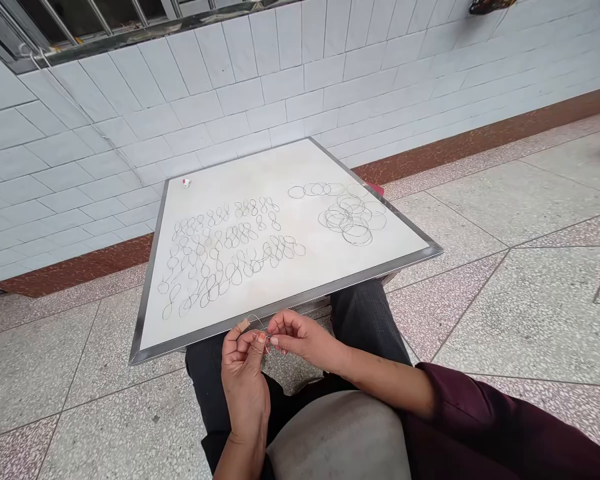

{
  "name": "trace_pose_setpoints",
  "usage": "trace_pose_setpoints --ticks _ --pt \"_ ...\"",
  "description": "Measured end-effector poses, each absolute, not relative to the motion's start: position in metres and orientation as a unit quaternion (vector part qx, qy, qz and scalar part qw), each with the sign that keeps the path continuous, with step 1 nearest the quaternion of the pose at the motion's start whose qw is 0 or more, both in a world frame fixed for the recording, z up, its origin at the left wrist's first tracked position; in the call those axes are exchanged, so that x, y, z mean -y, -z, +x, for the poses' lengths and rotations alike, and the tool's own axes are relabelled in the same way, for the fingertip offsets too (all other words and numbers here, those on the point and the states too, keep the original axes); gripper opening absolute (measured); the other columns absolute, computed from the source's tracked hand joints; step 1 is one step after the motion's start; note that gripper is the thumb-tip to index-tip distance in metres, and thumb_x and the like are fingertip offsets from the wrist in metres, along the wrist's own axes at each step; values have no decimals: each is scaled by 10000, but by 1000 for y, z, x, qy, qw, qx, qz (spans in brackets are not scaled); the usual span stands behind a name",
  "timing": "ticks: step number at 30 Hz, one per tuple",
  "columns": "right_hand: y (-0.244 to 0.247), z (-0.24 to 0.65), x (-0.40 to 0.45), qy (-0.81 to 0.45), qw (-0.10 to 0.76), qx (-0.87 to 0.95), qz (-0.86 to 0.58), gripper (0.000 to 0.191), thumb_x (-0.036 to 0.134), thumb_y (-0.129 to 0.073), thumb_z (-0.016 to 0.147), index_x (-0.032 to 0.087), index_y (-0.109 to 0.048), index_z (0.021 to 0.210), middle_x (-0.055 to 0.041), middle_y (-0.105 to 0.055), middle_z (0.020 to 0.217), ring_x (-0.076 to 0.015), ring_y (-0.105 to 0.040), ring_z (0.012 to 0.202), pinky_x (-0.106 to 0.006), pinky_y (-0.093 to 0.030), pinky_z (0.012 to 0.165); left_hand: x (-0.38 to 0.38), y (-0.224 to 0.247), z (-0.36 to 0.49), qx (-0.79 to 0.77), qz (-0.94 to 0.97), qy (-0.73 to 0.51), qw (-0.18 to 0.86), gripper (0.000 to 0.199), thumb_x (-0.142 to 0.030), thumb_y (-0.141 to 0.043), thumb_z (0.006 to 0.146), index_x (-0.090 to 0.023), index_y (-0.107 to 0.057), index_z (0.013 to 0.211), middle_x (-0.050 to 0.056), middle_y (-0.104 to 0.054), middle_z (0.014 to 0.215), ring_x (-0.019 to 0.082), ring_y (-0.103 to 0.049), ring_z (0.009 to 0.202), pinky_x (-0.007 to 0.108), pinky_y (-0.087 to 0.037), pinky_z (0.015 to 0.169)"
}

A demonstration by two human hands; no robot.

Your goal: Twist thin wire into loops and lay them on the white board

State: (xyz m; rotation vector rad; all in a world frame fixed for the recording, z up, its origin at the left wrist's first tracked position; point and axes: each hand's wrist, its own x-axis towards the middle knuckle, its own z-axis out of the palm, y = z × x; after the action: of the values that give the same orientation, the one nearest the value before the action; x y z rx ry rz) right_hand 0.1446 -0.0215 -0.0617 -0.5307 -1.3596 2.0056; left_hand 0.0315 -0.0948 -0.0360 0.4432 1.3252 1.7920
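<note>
Between my two hands, just in front of the table's near edge, is a thin wire loop (255, 318). My left hand (247, 373) pinches it between thumb and fingers; a tan bandage (243, 325) wraps one fingertip. From the right, my right hand (303, 340) also pinches the wire, its fingertips close to the left thumb. How the wire crosses between the fingers is too small to tell. On the white table (220, 187) lie rows of wire twisted into figure-eights (237, 235), on the left. Plain round wire rings (357, 231) overlap in a loose pile on the right.
A small white and red object (187, 183) sits near the table's far left corner. The far edge of the table is by a white tiled wall (280, 87). A barred window (105, 20) is at upper left. Something red (376, 189) shows past the right edge.
</note>
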Motion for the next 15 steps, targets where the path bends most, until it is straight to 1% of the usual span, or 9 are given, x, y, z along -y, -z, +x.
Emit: trace_pose_setpoints --ticks 5,9,15 --pt "62 145 23 -764 336 505 -219 384 456 -766 763 184 -569 950 17 -591 809 -115 -563 726 -268 -452 674 95 34 33 -538 174 -707 424 453 -262 -839 679 -210 -618 1071 -25 -665 775 100 -594 696 227 -461 699" --pt "64 144 24 -744 344 523 -234 349 424 -761 770 184 -570 939 21 -572 809 -113 -550 734 -269 -440 691 96 33 34 -536 182 -706 425 463 -274 -836 681 -211 -615 1084 -25 -659 771 106 -594 696 237 -464 698" --pt "63 142 26 -743 351 523 -227 292 336 -748 777 185 -554 934 38 -533 772 -100 -511 690 -251 -424 657 97 38 34 -549 195 -701 412 489 -285 -830 692 -213 -602 1118 -27 -670 778 91 -577 677 227 -458 717"
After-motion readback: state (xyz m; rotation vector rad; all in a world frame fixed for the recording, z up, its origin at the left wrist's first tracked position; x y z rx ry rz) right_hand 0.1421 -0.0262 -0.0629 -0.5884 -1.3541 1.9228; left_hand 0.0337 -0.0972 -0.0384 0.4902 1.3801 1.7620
